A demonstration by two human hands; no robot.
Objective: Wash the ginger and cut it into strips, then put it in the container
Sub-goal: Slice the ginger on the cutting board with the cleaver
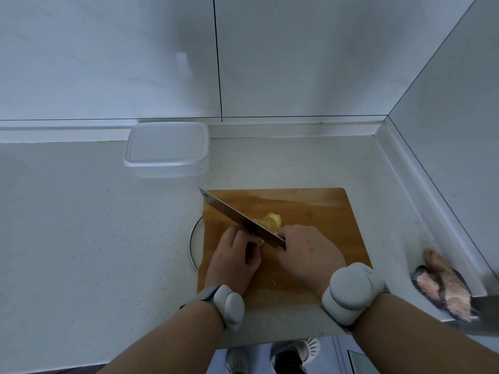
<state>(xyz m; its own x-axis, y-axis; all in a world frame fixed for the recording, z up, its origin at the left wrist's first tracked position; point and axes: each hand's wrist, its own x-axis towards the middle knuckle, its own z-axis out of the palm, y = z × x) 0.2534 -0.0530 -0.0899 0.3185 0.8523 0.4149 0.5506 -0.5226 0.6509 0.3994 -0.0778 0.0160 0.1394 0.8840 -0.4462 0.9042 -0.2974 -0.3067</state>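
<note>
Yellow ginger (271, 220) lies in the middle of a wooden cutting board (318, 211). My left hand (236, 259) presses down on the near end of the ginger with curled fingers. My right hand (305, 252) grips the handle of a cleaver (232, 213), whose blade runs diagonally up-left across the ginger, right beside my left fingers. Part of the ginger is hidden under the blade and my fingers. A clear plastic container (167, 149) with its lid on stands behind the board, against the wall.
The pale countertop (94, 225) ends at walls behind and to the right. A round metal rim (193, 238) peeks out from under the board's left edge. A pinkish scrubbing cloth (442, 284) lies at the right by a sink edge. Grey bands wrap both wrists.
</note>
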